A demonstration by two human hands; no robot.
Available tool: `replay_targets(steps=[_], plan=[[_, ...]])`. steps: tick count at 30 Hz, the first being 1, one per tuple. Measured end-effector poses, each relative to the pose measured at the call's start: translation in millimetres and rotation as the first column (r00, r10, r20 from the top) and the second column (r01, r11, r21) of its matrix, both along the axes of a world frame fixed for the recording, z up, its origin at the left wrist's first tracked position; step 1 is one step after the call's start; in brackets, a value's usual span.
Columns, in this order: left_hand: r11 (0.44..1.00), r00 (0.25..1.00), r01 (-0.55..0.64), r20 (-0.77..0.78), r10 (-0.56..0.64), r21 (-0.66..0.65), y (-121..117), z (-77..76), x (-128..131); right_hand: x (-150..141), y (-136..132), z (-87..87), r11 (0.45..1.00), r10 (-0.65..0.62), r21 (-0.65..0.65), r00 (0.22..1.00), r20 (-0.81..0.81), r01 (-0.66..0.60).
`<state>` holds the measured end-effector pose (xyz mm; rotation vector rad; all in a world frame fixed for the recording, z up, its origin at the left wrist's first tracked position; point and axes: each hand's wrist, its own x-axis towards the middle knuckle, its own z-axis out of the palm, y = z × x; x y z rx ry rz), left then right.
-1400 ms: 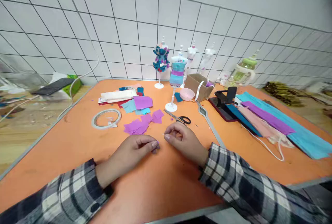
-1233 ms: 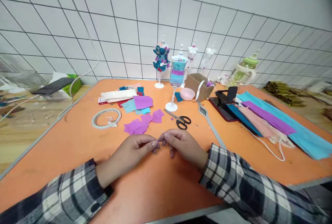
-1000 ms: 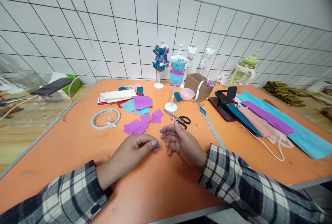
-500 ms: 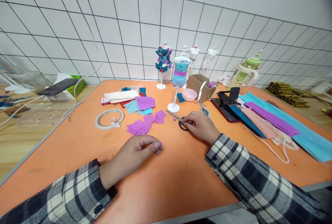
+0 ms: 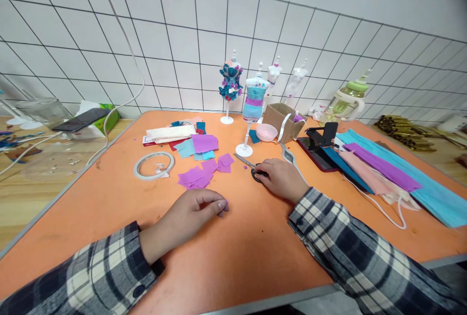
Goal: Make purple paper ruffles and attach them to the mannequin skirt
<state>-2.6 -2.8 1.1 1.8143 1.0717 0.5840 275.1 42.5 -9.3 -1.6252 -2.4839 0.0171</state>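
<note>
My left hand (image 5: 193, 213) hovers over the front middle of the orange table, thumb and forefinger pinched. A tiny purple scrap (image 5: 226, 202) shows at their tips, mostly hidden. To the right, my right hand (image 5: 282, 177) has its fingers closed on the black handles of the scissors (image 5: 250, 164), which still lie on the table with the blades pointing away to the left. Cut purple crepe paper squares (image 5: 195, 176) are spread beyond my left hand. Behind the scissors stands a small white dress form (image 5: 252, 103) wrapped in blue and purple bands.
A roll of double-sided tape (image 5: 140, 175) lies on the left. At the back are a flower-covered dress form (image 5: 230, 81), a pink bowl (image 5: 266, 132) and a cardboard box (image 5: 279, 120). A phone (image 5: 315, 153), crepe paper strips (image 5: 383, 166) and a bottle (image 5: 346, 101) occupy the right.
My right hand first touched the left fingertips, then drew away, opened and moved right onto the scissors' handles. My left hand has kept its pinch in nearly the same place.
</note>
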Motion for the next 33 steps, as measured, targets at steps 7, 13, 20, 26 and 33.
replay_targets(steps=[7, 13, 20, 26, 33], plan=[[1.0, 1.0, 0.003, -0.007, -0.003, 0.001, 0.1, 2.1, 0.8, 6.9, -0.8, -1.1, 0.998, 0.024, -0.051, 0.995, -0.1, -0.029], [1.0, 1.0, 0.0, 0.003, 0.0, 0.002, -0.5, 2.8, 1.4, 0.9, -7.8, 4.8, 0.998, -0.008, 0.064, 0.967, -0.255, 0.026], [0.999, 0.998, 0.041, 0.044, -0.043, 0.035, -1.4, 1.0, 1.2, -53.5, -48.9, 9.8, 0.951, 0.043, -0.154, 0.607, -0.793, -0.267], [0.995, 0.997, 0.059, 0.046, -0.063, 0.081, -1.3, 2.1, 1.3, -72.5, -59.6, 3.1, 0.925, -0.148, -0.289, 0.468, -0.871, -0.245], [0.985, 0.997, 0.072, -0.04, -0.067, 0.156, -0.8, -1.9, 2.8, -71.1, -53.7, -2.9, 0.794, -0.377, -0.49, 0.34, -0.861, -0.361]])
